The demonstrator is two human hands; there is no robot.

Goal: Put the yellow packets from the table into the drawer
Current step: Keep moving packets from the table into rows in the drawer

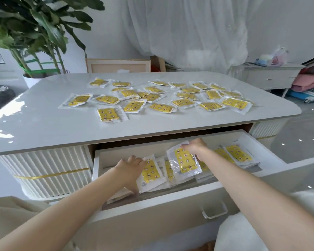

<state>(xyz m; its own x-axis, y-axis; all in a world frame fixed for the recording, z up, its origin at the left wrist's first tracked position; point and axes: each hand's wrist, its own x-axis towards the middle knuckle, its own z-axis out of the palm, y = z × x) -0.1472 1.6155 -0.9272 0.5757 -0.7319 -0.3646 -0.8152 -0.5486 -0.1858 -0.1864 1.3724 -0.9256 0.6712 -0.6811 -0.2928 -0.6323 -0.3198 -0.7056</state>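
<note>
White curtains [188, 24] hang at the top of the frame, and a big green plant [34, 33] stands in the upper left. Across the middle lies a smooth, shiny grey counter [43, 127] with round corners. Many yellow packets [161, 98] lie spread over its far half. Each one is a flat, crinkly clear bag with a yellow square inside, and the square has little pictures on it.

Below the counter, a white drawer [152, 211] is pulled out. It has a clear handle [215, 211] on its front. Stacked packets [238, 154] lie inside it on the right.

At lower middle, the left hand [129, 169] reaches into the drawer. Its fingers [134, 158] are bent over the top edge of a flat packet [150, 172] and grip its left side. Just to the right, the right hand [196, 146] has its fingers [186, 146] curled tight. They pinch the top edge of a tilted packet [184, 161] that leans over the pile.
</note>
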